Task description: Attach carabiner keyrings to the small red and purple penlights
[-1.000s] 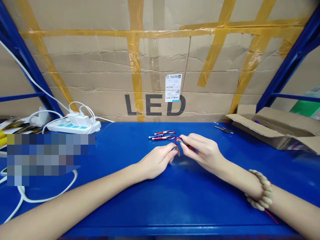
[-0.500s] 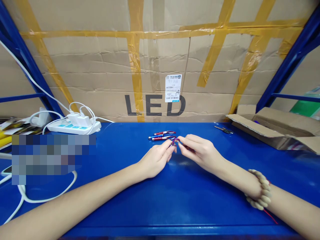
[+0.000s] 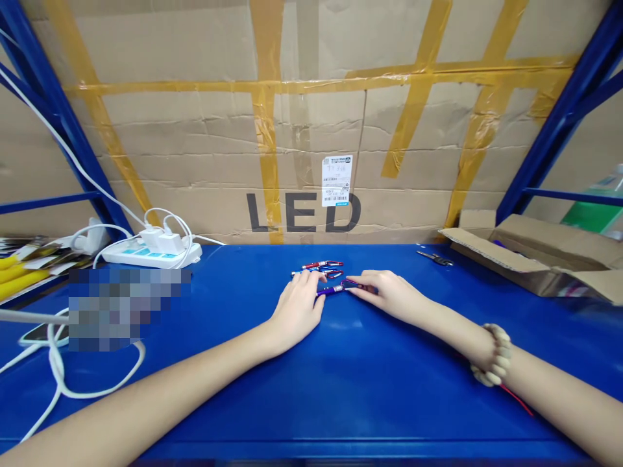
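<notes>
From the head camera, your hands are apart, with a purple penlight (image 3: 332, 290) between them at about mid-width of the blue surface (image 3: 341, 383), nearer its far edge than its near one. Your left hand (image 3: 296, 311) has thumb and forefinger at the penlight's left end; you cannot tell from here how firmly they hold it. Your right hand (image 3: 395, 292), with a beaded bracelet (image 3: 497, 357) on the wrist, pinches the clip at the other end.

Just beyond lies a red penlight (image 3: 313, 266), nearer the far edge, and at least one other penlight (image 3: 335, 274), partly hidden by your left fingers. Keys (image 3: 435, 259) lie near the far edge, right of those. An open carton (image 3: 491, 263) sits at the far right corner, a white power strip (image 3: 146, 257) towards the far left corner.
</notes>
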### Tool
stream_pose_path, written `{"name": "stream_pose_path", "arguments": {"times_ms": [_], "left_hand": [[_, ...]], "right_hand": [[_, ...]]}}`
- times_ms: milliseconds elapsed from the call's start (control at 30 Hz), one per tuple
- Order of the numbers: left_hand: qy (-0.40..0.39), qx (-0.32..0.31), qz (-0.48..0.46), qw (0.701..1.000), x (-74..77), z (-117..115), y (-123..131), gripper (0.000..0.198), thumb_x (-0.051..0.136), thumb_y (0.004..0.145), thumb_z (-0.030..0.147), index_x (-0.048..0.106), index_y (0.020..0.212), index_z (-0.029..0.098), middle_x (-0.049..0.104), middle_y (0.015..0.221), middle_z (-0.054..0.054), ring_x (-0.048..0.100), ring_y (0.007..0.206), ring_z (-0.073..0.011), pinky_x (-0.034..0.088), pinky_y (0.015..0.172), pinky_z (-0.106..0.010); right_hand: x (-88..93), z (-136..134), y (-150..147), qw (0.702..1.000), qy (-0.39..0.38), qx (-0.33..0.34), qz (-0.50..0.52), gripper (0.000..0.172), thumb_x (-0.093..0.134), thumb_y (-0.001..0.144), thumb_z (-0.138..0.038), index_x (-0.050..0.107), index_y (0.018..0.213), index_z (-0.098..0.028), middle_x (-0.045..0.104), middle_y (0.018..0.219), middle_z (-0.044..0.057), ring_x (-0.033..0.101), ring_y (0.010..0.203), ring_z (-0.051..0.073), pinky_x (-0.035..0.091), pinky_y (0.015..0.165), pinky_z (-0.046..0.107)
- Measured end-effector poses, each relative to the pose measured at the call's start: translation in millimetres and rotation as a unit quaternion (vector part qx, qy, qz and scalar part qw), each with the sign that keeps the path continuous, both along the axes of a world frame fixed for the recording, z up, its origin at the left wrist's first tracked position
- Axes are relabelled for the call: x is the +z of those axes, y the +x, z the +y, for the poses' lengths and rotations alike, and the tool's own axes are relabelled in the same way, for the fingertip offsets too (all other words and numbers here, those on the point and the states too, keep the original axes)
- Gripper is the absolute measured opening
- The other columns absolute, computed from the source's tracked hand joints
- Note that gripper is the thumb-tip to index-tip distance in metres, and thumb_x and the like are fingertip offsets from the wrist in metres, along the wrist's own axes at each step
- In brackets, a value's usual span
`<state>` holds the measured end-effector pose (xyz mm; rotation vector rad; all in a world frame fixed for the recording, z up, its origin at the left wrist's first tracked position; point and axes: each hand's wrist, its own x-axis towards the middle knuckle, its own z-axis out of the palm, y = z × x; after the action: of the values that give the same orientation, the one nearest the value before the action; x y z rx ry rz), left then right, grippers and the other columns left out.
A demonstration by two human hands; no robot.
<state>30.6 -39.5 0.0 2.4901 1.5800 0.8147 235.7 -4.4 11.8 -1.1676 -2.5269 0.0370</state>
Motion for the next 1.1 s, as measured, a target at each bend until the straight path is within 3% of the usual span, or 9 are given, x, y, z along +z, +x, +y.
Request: {"name": "stream_pose_path", "arguments": {"times_ms": [100,167,300,567,667,833,1100], "left_hand": [[0.025,0.017,0.037,0.999,0.5,0,0,0.027,0.040,0.084,0.014,0.047,0.109,0.019,0.052,0.114,-0.010,0.048,0.105,-0.0240,0.042,0.090,-0.044],[0.044,-0.007,0.070,0.997,1.6,1,-1,0.034,0.038,0.084,0.011,0.047,0.115,0.020,0.045,0.126,-0.011,0.044,0.114,-0.0254,0.039,0.093,-0.046],[0.027,-0.053,0.124,0.991,3.6,8,-7,0.034,0.035,0.090,0.019,0.049,0.120,0.022,0.026,0.146,-0.011,0.022,0.135,-0.0316,0.031,0.102,-0.050],[-0.043,-0.056,0.117,0.991,4.0,28,-22,0.047,0.030,0.092,0.040,0.033,0.138,0.027,0.021,0.149,-0.008,0.009,0.138,-0.0303,0.020,0.107,-0.051],[-0.069,-0.061,0.124,0.988,6.2,31,-24,0.048,0.027,0.092,0.044,0.032,0.138,0.029,0.026,0.148,-0.005,0.015,0.138,-0.0288,0.020,0.106,-0.051],[-0.016,-0.046,0.137,0.989,8.9,30,-24,0.041,0.029,0.093,0.035,0.040,0.132,0.032,0.040,0.141,-0.003,0.037,0.125,-0.0248,0.032,0.098,-0.045],[0.035,0.018,0.171,0.985,4.7,25,-19,0.033,0.033,0.091,0.026,0.054,0.116,0.020,0.057,0.117,-0.007,0.050,0.105,-0.0230,0.038,0.088,-0.039]], "right_hand": [[-0.6,0,0,1.000,-0.006,0.000,0.019,0.032,0.044,0.089,-0.035,0.062,0.112,-0.023,0.063,0.086,0.004,0.059,0.071,0.016,0.045,0.061,0.027],[-0.9,-2,-1,0.999,-0.011,0.023,0.031,0.033,0.043,0.089,-0.034,0.058,0.117,-0.026,0.063,0.095,0.004,0.059,0.072,0.014,0.046,0.062,0.026],[-1.4,-6,-3,0.999,-0.002,0.038,0.033,0.036,0.044,0.088,-0.032,0.053,0.123,-0.028,0.057,0.112,0.005,0.060,0.074,0.012,0.049,0.064,0.027],[0.0,-10,-6,0.999,-0.003,0.018,0.035,0.032,0.043,0.088,-0.033,0.057,0.116,-0.026,0.057,0.107,0.003,0.057,0.063,0.009,0.046,0.056,0.024],[1.1,-13,-8,0.999,-0.004,0.023,0.036,0.031,0.044,0.087,-0.032,0.058,0.115,-0.026,0.058,0.103,0.003,0.057,0.064,0.010,0.046,0.056,0.024],[1.6,-14,-9,0.998,-0.012,0.027,0.049,0.031,0.043,0.087,-0.033,0.060,0.112,-0.025,0.059,0.101,0.004,0.056,0.063,0.010,0.046,0.057,0.025],[-1.8,-7,-6,0.998,-0.028,0.012,0.052,0.030,0.041,0.087,-0.035,0.061,0.109,-0.028,0.059,0.101,0.004,0.056,0.067,0.012,0.045,0.059,0.026]]}}
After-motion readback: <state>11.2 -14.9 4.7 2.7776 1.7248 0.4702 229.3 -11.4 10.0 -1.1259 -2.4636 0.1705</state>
